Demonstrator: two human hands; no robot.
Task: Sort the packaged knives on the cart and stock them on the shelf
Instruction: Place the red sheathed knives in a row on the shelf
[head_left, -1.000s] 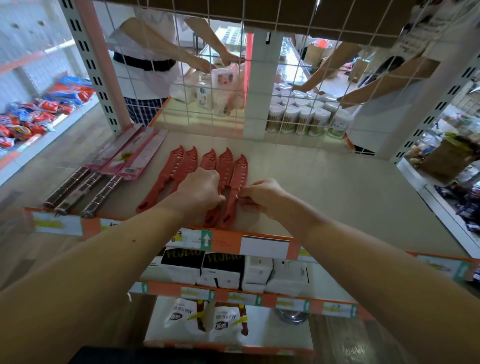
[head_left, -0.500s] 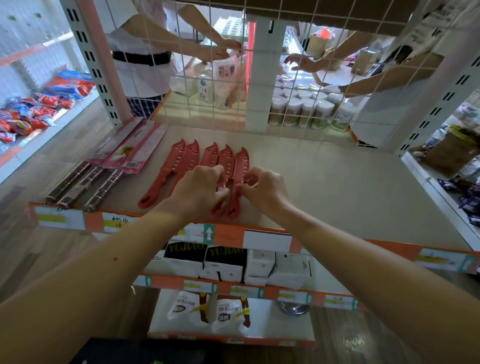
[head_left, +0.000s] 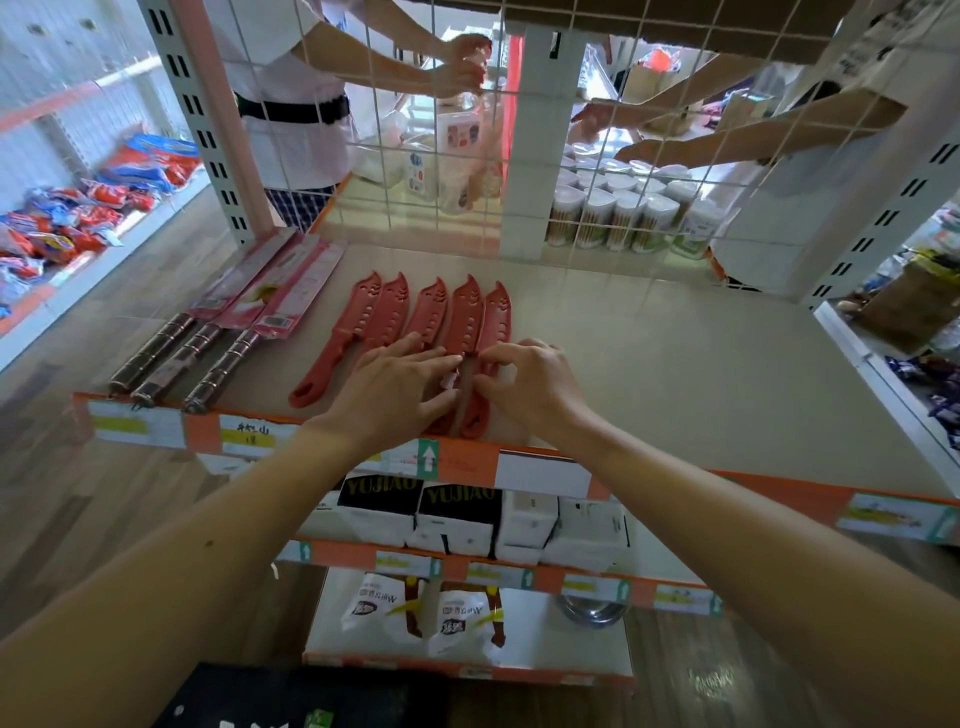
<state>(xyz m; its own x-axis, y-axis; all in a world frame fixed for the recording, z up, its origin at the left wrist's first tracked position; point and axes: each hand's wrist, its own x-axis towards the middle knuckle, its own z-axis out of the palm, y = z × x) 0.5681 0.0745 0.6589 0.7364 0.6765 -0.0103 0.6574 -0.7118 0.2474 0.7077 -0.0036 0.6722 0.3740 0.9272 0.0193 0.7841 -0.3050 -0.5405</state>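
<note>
Nearest and lowest, a shelf holds soft white bags (head_left: 415, 610) and a shiny metal bowl (head_left: 592, 609). The shelf above it carries square black-and-white boxes (head_left: 452, 519). Above those runs the orange price strip (head_left: 467, 462) of the top shelf (head_left: 701, 374), a smooth beige board. Two bare forearms reach over the strip. The left hand (head_left: 395, 387) lies flat with straight fingers, pressing on the handles of the red knives (head_left: 431, 322). The right hand (head_left: 530, 382) has curled fingers and pinches the rightmost knife (head_left: 497, 322) between thumb and forefinger. The five red knives lie side by side near the shelf's front, left of centre. Each is matte plastic with a perforated sheath, its long axis running near to far, its handle towards the strip and its pointed tip towards the back. To their left lie three boxed knives (head_left: 283, 304) in glossy pink card sleeves. Their ribbed metal handles (head_left: 187, 353) reach the front edge, and their blades slant far and right. Behind the shelf stands a white wire grid (head_left: 571, 182). Through it show round lidded jars (head_left: 623, 213) and the arms of other people.
</note>
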